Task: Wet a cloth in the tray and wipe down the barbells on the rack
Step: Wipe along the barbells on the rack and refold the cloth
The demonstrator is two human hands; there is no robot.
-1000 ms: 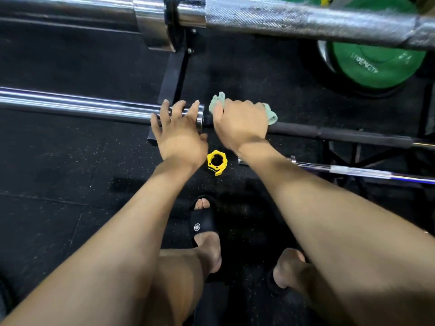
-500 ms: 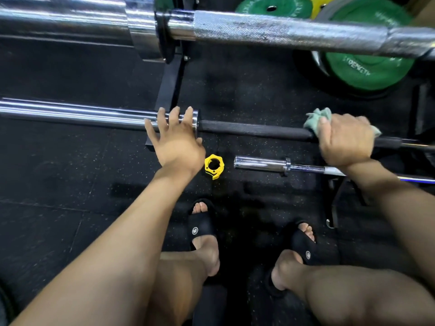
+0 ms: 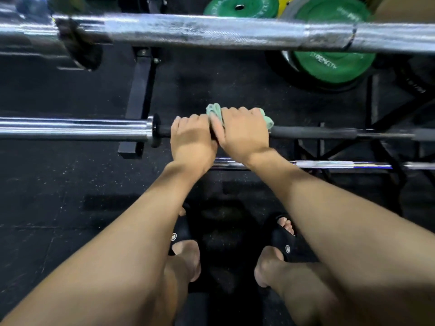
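A barbell with a black shaft (image 3: 313,133) and a chrome sleeve (image 3: 70,130) lies across the rack at mid height. My right hand (image 3: 244,135) grips a pale green cloth (image 3: 214,112) wrapped over the black shaft, just right of the collar. My left hand (image 3: 191,140) lies right beside it, its fingers curled over the shaft next to the collar. A thick silver barbell (image 3: 211,34) runs across the top of the view, close to the camera. A thinner chrome bar (image 3: 329,164) sits lower, behind my right wrist. No tray is in view.
The black rack upright (image 3: 138,95) stands left of my hands. Green weight plates (image 3: 329,64) lean at the back right, another green plate (image 3: 240,7) lies flat beyond. The floor is black rubber matting (image 3: 58,184). My feet in black sandals (image 3: 282,243) stand below.
My right hand slid the cloth right along the black shaft, then back left to the collar. My left hand moved from the sleeve end onto the shaft beside the collar.
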